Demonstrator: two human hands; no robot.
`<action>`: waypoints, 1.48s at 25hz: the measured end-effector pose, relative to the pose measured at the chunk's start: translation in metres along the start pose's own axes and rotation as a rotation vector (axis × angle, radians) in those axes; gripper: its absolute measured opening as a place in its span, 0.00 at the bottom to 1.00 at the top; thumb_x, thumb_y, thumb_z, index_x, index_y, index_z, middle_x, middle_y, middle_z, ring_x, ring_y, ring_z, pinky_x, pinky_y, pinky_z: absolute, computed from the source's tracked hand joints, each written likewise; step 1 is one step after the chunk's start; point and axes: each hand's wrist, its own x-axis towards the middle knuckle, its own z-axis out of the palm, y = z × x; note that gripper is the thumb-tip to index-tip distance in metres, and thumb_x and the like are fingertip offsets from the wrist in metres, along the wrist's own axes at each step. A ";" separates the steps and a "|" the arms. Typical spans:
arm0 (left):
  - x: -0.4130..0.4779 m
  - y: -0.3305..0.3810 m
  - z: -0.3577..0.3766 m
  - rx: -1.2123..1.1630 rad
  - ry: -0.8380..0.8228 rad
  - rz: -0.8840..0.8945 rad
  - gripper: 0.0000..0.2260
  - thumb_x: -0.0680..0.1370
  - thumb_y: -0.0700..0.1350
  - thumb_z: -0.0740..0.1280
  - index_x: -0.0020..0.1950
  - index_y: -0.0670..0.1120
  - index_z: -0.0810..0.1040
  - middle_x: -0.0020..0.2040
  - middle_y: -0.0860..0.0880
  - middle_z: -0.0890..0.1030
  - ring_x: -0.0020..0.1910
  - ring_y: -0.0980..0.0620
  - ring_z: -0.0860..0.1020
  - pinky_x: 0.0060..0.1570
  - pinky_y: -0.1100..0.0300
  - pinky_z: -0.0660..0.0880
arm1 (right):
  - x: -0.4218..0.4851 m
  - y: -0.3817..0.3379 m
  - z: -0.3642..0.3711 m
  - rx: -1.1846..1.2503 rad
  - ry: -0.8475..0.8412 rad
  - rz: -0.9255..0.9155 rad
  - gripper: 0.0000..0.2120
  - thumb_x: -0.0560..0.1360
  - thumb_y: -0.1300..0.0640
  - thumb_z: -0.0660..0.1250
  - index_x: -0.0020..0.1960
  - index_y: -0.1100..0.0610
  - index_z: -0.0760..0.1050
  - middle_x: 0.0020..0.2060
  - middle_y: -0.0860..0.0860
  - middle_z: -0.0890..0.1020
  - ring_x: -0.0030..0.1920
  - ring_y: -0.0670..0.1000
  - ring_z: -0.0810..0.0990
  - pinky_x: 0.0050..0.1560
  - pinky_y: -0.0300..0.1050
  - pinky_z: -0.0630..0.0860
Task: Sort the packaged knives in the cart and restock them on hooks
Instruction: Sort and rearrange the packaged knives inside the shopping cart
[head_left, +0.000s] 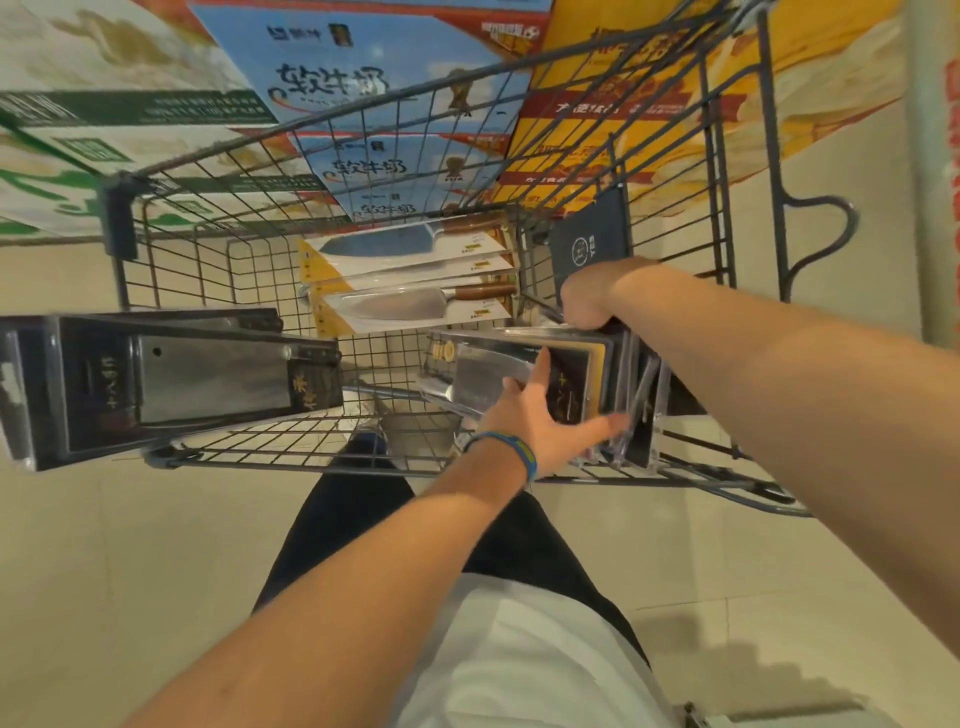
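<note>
**Two hands on cleaver packs (576, 366)**

On edge, cart (118, 218) right side, long axis crosswise. We press left hand (535, 415) on front face, fingers spread; right hand (584, 301) curls over far edge. Yellow-card knives (415, 304) beyond, tips left.

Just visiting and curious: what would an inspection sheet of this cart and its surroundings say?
Surface: wire cart on tiled floor.
Job's things: black cleaver packs upright at right; yellow knife packs stacked at the far end; another black pack at left.
Clutter: dark blue box by the right wall.
Hands: left hand flat against the upright packs; right hand grips their far edge.
Cables: nothing seen.
Surroundings: printed cartons beyond the cart.
</note>
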 end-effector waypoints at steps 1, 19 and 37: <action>0.000 0.002 0.005 0.018 0.013 -0.006 0.56 0.56 0.83 0.59 0.76 0.65 0.39 0.76 0.44 0.60 0.69 0.40 0.70 0.61 0.48 0.75 | 0.012 -0.005 0.001 0.000 -0.018 -0.014 0.12 0.81 0.57 0.56 0.41 0.58 0.71 0.43 0.54 0.74 0.38 0.54 0.73 0.45 0.48 0.70; -0.004 -0.014 0.019 0.028 0.316 0.135 0.42 0.67 0.75 0.64 0.74 0.56 0.59 0.64 0.47 0.65 0.56 0.43 0.78 0.50 0.52 0.78 | 0.068 -0.017 0.023 0.038 -0.124 -0.021 0.19 0.81 0.58 0.60 0.70 0.59 0.76 0.69 0.58 0.77 0.63 0.60 0.77 0.64 0.51 0.74; 0.021 -0.040 0.006 0.025 0.238 0.197 0.23 0.79 0.61 0.59 0.73 0.57 0.67 0.71 0.53 0.70 0.65 0.50 0.73 0.64 0.54 0.70 | 0.050 -0.033 0.052 0.256 -0.103 -0.013 0.15 0.81 0.60 0.59 0.63 0.64 0.77 0.60 0.63 0.80 0.49 0.59 0.75 0.45 0.48 0.70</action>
